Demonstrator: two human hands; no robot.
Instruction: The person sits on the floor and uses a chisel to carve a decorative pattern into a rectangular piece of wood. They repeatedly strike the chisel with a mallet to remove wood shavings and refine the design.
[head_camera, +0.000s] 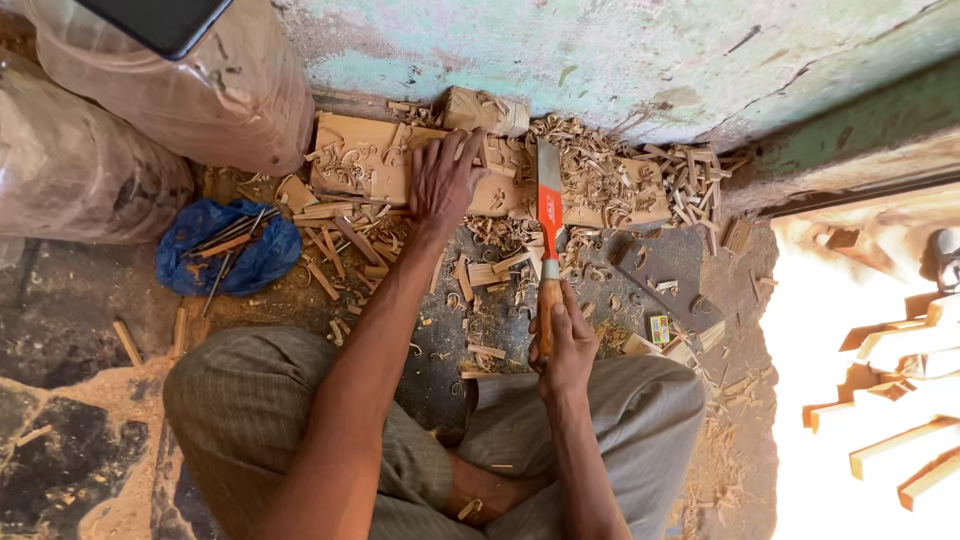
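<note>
The person sits on the floor with knees (300, 420) spread, so that both arms reach forward between them to the work. Nearest of all is the right hand (565, 345), curled tight round the wooden handle of a broad chisel (549, 235). The grip sits low on the handle, which leaves the orange ferrule and the wide steel blade free. The blade points away from the body, its edge meeting the wooden board (400, 165) that lies against the foot of the wall. Held that way, the tool can be pushed along the line of the forearm.

Left of the chisel, the left hand (445, 180) lies flat on the board with fingers spread, holding nothing, only pressing down. That seems meant to keep the board from sliding, and it stays clear of the blade's edge.

Around the board the floor is thick with curled shavings (590, 160) and short offcuts (335, 245), heaped mostly beyond the chisel and to its right, where the cuts throw them. Further left of the board a blue bag (225, 255) lies open with thin rods or tools across it, within the left arm's reach. Beyond that, bulging plastic sacks (170, 100) lean at the wall. Far right of the board, sunlit wooden pieces (890, 400) lie outside the doorway.
</note>
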